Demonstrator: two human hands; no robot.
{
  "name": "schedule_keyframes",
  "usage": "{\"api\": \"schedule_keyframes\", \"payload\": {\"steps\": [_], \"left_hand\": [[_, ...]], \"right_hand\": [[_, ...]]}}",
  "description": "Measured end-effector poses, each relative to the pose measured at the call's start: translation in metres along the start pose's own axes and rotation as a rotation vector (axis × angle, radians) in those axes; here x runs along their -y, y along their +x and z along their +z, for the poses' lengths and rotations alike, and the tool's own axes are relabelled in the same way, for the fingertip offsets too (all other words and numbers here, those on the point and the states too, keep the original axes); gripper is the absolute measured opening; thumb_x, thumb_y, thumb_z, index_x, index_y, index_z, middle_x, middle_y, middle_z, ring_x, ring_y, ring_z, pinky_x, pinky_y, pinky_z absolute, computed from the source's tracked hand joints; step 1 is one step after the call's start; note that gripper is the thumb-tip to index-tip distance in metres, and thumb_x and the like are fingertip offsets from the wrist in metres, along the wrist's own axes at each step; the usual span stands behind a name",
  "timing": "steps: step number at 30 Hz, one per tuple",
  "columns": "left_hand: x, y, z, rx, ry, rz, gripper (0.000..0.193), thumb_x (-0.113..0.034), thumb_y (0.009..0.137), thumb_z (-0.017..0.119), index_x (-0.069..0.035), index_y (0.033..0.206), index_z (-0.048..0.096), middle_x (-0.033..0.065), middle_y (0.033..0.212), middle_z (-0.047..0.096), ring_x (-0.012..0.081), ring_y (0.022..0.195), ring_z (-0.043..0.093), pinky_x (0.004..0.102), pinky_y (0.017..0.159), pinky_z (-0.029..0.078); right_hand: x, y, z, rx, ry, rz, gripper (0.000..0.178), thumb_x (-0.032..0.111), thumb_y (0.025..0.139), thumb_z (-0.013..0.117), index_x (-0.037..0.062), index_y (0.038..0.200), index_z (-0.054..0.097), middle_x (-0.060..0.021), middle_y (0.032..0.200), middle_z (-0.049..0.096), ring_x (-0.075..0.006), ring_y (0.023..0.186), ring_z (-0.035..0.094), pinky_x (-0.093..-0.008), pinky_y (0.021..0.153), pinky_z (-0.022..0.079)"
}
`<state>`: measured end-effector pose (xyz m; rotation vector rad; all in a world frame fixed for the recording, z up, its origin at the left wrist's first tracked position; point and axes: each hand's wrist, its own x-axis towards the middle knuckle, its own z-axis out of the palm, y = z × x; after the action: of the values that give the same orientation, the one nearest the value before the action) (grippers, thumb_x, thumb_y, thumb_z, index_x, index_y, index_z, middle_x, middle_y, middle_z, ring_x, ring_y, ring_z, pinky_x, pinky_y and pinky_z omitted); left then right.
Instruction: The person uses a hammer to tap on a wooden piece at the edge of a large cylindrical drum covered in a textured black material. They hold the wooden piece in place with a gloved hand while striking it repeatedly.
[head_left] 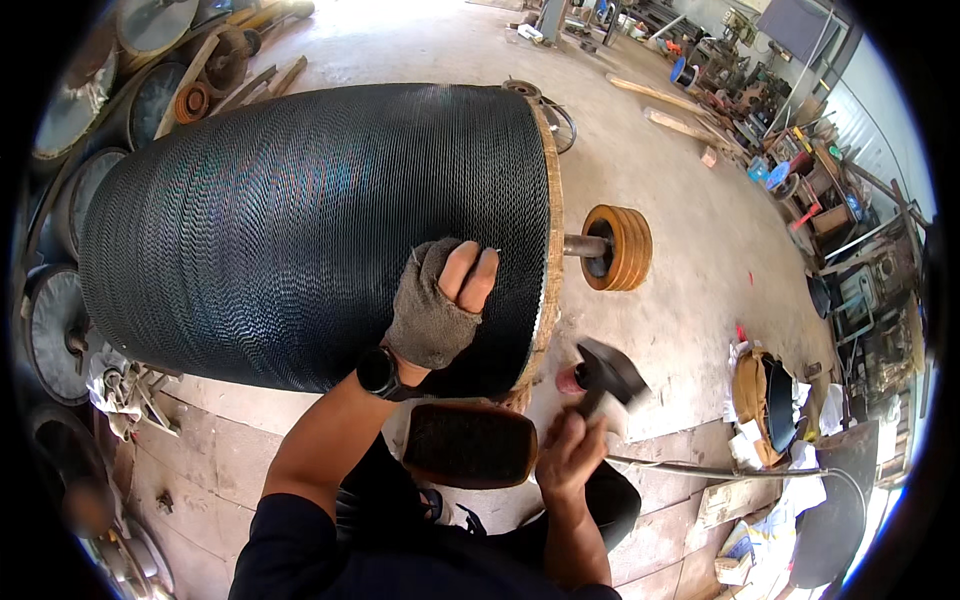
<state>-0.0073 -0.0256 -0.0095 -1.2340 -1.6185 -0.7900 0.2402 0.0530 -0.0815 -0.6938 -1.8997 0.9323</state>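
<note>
A large black roller [290, 230] with fine ridges all around it lies across the view, its wooden end rim [550, 200] facing right. On its surface near that end rests my left hand [440, 300], in a grey glove with bare fingertips and a dark watch at the wrist. Its fingers are curled closed; a tiny pale tip [497, 251] shows beside them, too small to name. Low on the right, my right hand [572, 455] is wrapped around a hammer [615, 374], whose dark head is smeared by motion, beyond the roller's end.
From the roller's end an axle carries a yellow-brown grooved pulley [617, 247]. A dark padded stool [470, 445] stands between my legs. Metal discs [60, 330] line the left side. A hose [720, 468] runs rightward past a wrapped roll [765, 405]; cluttered tools [820, 190] fill the far right.
</note>
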Motion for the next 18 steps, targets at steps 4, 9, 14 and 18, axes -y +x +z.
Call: {"api": "schedule_keyframes", "payload": {"steps": [4,9,14,18], "left_hand": [[0.0,0.005,-0.004,0.037,0.02,-0.023,0.046,0.003,0.074,0.069,-0.004,0.119,0.065,0.013,0.111,0.059,0.0315,0.094,0.062,0.044,0.079,0.053],[0.001,0.014,0.002,0.023,0.044,-0.03,0.046,0.004,0.075,0.068,-0.005,0.12,0.064,0.0122,0.109,0.059,0.0313,0.094,0.062,0.0441,0.079,0.054],[0.002,0.012,-0.001,0.11,0.056,-0.039,0.041,-0.001,0.079,0.066,-0.003,0.119,0.061,0.0115,0.108,0.054,0.0302,0.096,0.06,0.0453,0.083,0.051],[0.009,0.01,0.005,0.068,0.12,-0.032,0.043,0.003,0.079,0.067,-0.008,0.12,0.063,0.0116,0.111,0.056,0.0306,0.096,0.06,0.0441,0.082,0.053]], "right_hand": [[-0.015,0.01,0.007,-0.101,-0.131,-0.206,0.027,0.017,0.104,0.047,-0.0005,0.085,0.054,-0.0082,0.061,0.051,-0.0212,0.05,0.05,-0.0355,0.048,0.041],[-0.012,0.008,0.004,0.099,-0.166,0.095,0.02,0.014,0.1,0.057,-0.006,0.099,0.057,-0.0255,0.074,0.06,-0.0399,0.062,0.059,-0.0447,0.056,0.045],[0.011,0.017,0.004,0.011,-0.116,-0.085,0.019,0.015,0.1,0.058,-0.0027,0.093,0.058,-0.0193,0.063,0.059,-0.0359,0.05,0.058,-0.0437,0.047,0.047],[-0.003,0.02,0.011,0.115,-0.282,0.148,0.022,0.019,0.101,0.06,-0.0017,0.095,0.056,-0.0303,0.072,0.063,-0.0506,0.069,0.064,-0.0531,0.054,0.047]]}}
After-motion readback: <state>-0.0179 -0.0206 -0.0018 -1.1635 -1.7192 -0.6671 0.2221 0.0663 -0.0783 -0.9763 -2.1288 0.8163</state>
